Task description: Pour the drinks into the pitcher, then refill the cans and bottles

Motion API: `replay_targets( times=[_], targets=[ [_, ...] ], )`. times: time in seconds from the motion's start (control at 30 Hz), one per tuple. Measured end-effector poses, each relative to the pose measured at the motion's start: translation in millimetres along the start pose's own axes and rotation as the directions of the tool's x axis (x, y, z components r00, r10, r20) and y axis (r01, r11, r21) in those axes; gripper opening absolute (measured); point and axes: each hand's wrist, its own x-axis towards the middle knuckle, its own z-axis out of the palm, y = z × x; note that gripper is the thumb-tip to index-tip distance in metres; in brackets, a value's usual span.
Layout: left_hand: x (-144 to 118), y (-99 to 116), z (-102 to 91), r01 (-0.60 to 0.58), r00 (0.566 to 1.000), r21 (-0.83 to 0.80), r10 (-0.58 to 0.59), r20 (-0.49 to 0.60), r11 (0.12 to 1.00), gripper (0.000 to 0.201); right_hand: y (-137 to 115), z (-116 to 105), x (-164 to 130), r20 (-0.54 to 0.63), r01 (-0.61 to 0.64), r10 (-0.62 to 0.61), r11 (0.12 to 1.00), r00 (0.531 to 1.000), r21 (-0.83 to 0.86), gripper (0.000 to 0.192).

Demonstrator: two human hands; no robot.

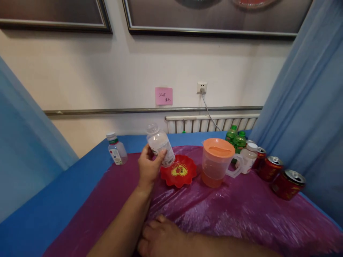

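Fingers of our left hand [149, 167] wrap a capped bottle [160, 145], tilted above the bench [53, 200] beside the red dish [179, 170]. Our right hand [160, 237] rests flat, fingers loosely together, partly hidden by the left forearm. We cannot read the bottle's blurred label.

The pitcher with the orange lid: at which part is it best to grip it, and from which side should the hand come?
Probably by the handle of the pitcher, coming from the right. The pitcher stands upright, and its clear loop handle points right, toward the bottles.
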Motion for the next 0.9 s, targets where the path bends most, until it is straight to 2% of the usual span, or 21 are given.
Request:
replay_targets(
  times=[0.1,0.23,0.3,0.4,0.57,0.73,0.9],
  targets=[
    [-3.0,-6.4,6.4,0.031,0.999,0.018,-0.032,0.032,0.999,0.069,13.1,-1.8,-26.5,-0.003,-0.016,0.016,0.996,1.0,0.087,0.035],
    [-8.6,-18.2,6.2,0.074,0.996,0.035,-0.075,0.046,0.997,0.066,30.6,-15.0,-75.0,-0.05,-0.197,0.225,0.926,0.973,0.322,0.026],
    [-11.1,-24.3,4.8,0.109,0.993,0.028,-0.11,0.045,0.994,0.065,36.4,-23.8,-97.6,-0.099,-0.278,0.363,0.839,0.927,0.467,0.024],
    [-13.9,-33.7,3.0,0.158,0.987,0.019,-0.158,0.036,0.987,0.064,42.5,-34.4,-122.3,-0.166,-0.335,0.528,0.72,0.833,0.608,0.022],
    [-17.8,-52.9,-1.5,0.176,0.979,0.086,-0.184,0.085,0.981,0.064,52.0,-41.4,-150.2,-0.241,-0.371,0.619,0.691,0.748,0.621,0.019],
    [-20.2,-70.4,-11.9,0.062,0.987,0.3,-0.104,0.125,0.952,0.068,58.3,-46.7,-174.9,-0.287,-0.437,0.717,0.641,0.636,0.631,0.017],
    [-23.7,-74.9,-17.7,-0.089,0.988,0.431,0.024,0.153,0.898,0.066,61.9,-43.3,-186.3,-0.327,-0.475,0.794,0.579,0.513,0.662,0.019]
  ],
)
